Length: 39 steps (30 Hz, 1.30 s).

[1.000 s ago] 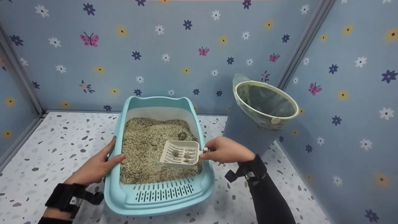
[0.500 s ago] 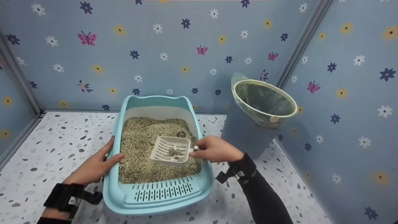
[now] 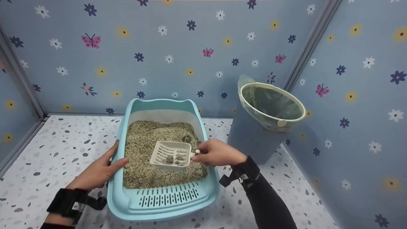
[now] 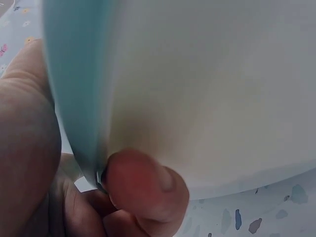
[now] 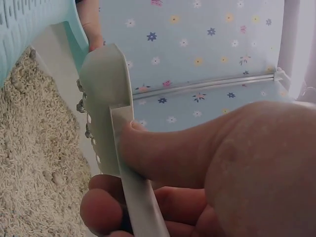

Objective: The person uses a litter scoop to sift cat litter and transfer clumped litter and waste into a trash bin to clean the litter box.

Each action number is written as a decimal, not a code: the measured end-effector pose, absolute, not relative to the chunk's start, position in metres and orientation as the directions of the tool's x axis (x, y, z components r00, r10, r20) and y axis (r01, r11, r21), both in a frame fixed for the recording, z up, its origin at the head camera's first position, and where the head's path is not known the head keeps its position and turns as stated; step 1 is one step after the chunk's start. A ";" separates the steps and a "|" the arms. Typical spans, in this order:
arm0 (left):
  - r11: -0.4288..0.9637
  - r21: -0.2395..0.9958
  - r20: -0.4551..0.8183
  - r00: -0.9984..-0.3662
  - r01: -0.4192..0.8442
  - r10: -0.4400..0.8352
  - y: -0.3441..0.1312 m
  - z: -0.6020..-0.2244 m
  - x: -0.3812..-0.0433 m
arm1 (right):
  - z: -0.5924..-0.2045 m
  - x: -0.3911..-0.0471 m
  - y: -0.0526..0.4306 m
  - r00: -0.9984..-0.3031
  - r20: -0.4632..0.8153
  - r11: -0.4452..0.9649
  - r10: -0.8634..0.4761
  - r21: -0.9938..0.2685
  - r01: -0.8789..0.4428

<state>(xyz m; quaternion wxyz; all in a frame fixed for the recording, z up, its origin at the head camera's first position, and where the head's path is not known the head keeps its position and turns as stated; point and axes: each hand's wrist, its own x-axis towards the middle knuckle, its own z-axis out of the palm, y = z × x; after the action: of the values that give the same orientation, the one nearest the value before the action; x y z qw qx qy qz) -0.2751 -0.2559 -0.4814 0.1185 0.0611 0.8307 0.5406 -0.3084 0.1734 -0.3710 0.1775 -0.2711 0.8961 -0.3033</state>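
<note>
Right hand (image 3: 221,153), fingers curled round the handle (image 5: 139,200), holds the off-white slotted plastic scoop (image 3: 173,150) over beige granular litter (image 3: 140,159), left hand (image 3: 95,172) gripping the turquoise plastic tray (image 3: 165,210); scoop judged light, stiff, best held by that handle.

A white surface (image 3: 79,136), speckled with grey, bluish and brownish chips of many shapes, is carrying two things. A pale blue litter box (image 3: 163,213) is resting on it, left of the view's centre, its long sides running away from the wearer. A tall, cream-rimmed, blue-grey bin (image 3: 251,140) is standing on it upright, farther back and to the right, apart from the box.
</note>
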 end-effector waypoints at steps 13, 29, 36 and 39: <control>0.389 0.921 -0.097 -0.964 0.007 0.246 -0.255 -0.481 -0.277 | -0.373 -0.308 0.162 -0.799 -0.107 0.669 -0.592 -0.617 -0.414; 0.386 0.922 -0.122 -0.964 -0.023 0.234 -0.255 -0.480 -0.276 | -0.364 -0.313 0.178 -0.837 -0.114 0.719 -0.535 -0.582 -0.380; 0.386 0.922 -0.130 -0.965 -0.032 0.229 -0.257 -0.480 -0.276 | -0.341 -0.317 0.186 -0.852 -0.085 0.746 -0.516 -0.535 -0.398; 0.393 0.919 -0.125 -0.965 -0.024 0.232 -0.257 -0.481 -0.275 | -0.329 -0.318 0.191 -0.852 -0.056 0.747 -0.521 -0.514 -0.423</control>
<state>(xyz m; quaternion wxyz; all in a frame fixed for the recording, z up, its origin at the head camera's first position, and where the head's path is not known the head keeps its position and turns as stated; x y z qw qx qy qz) -0.2754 -0.2574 -0.4811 0.1170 0.0628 0.8264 0.5472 -0.3183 0.1913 -0.3292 0.0983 -0.2538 0.9293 -0.2495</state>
